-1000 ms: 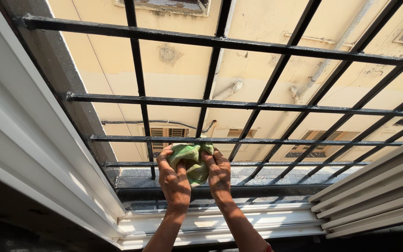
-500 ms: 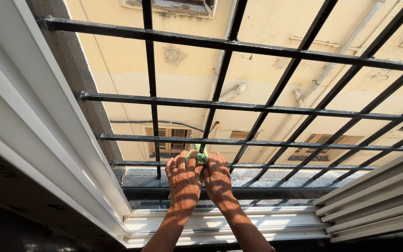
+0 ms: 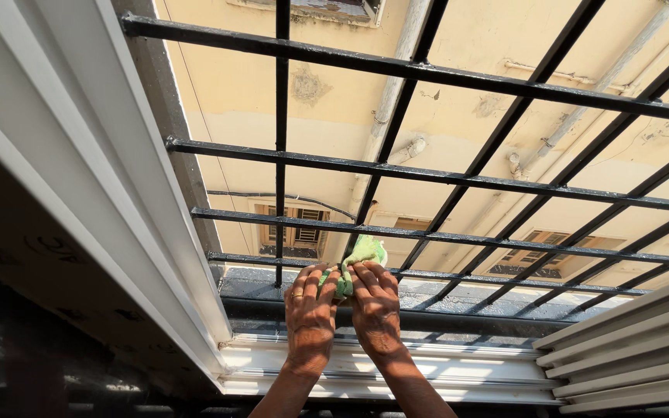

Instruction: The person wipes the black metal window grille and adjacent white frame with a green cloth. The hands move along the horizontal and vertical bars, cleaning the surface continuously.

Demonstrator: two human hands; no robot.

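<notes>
Both hands are raised to the window grille. Left hand and right hand sit side by side, thumbs nearly touching, fingers curled. The grip of each hand is closed on a green cloth, which is bunched between them and pressed around the lowest horizontal bar where a vertical bar crosses it. A tuft of cloth pokes out just above the fingertips.

Progress, judged from the frame: wiping is under way at the bottom row of the black grille, roughly mid-width. The stone ledge just beyond the grip looks wet and speckled. Bars above the grip show no clear sign either way of having been wiped; cannot tell. The white window frame below the wrists looks dry. Remaining: probably the bar lengths left and right of the grip.
</notes>
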